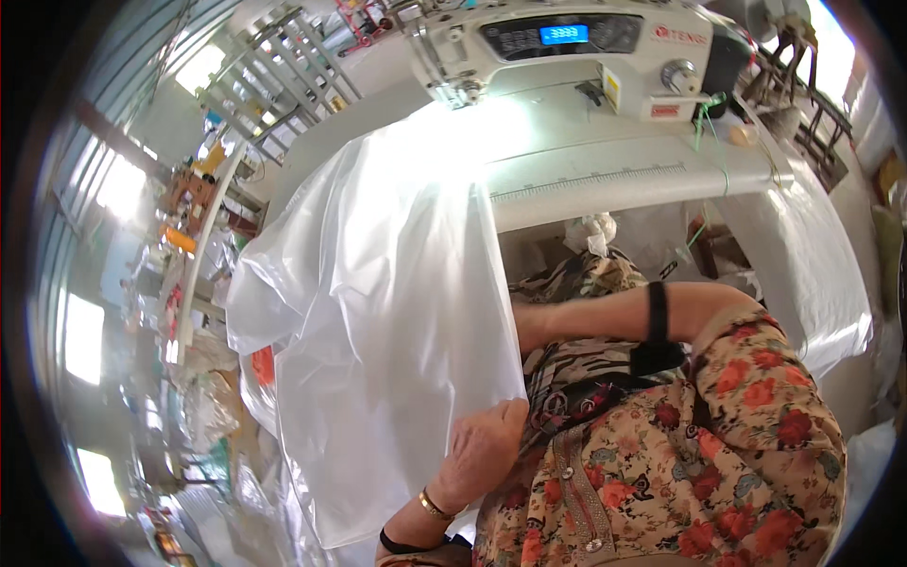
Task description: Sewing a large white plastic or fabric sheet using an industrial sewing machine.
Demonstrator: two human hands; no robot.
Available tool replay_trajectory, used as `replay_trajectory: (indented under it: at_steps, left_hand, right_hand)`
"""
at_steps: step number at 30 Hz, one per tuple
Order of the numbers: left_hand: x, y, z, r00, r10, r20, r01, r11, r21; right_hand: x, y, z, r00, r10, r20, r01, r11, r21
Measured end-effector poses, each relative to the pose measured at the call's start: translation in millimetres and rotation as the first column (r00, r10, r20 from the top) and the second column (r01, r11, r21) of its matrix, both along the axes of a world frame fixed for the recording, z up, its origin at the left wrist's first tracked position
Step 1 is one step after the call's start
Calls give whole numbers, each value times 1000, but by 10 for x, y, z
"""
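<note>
A large, glossy white translucent sheet (397, 350) hangs in folds from the sewing machine's bed down over my lap. Its upper end lies under the bright light by the needle area of the sewing machine (576, 57). My left hand (487, 449), with a gold band at the wrist, is closed on the sheet's right edge near its lower part. Higher along that same edge is my right hand (534, 326), slightly blurred. Its fingers pass behind the sheet and are hidden.
The pale machine table (624, 170) carries a ruler strip along its front edge. Green thread (701, 128) dangles at its right. More clear sheeting (803, 265) drapes over the right end. A cluttered shelf (203, 246) and a metal rack (274, 80) stand to the left.
</note>
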State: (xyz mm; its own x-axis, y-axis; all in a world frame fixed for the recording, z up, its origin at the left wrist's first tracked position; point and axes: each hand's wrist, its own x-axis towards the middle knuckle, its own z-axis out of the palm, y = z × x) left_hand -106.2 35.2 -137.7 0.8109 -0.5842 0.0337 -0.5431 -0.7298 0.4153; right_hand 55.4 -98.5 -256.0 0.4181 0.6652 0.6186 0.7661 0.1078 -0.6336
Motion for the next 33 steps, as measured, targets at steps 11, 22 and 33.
replay_trajectory:
  at_steps: [11,22,33]
  left_hand:
    - [3,-13,192,999,32,-37,-44,923,-382]
    - [77,-104,-47,997,-68,-32,50,918,-393]
    - [155,-147,-415,989,-106,-107,50,899,-435]
  right_hand:
    - [1689,-313,1287,640,-762,99,527,342,-778]
    - [1923,34,1194,483,-757,440,707,40,-706]
    - [803,-114,914,583,-638,503,740,163,-652]
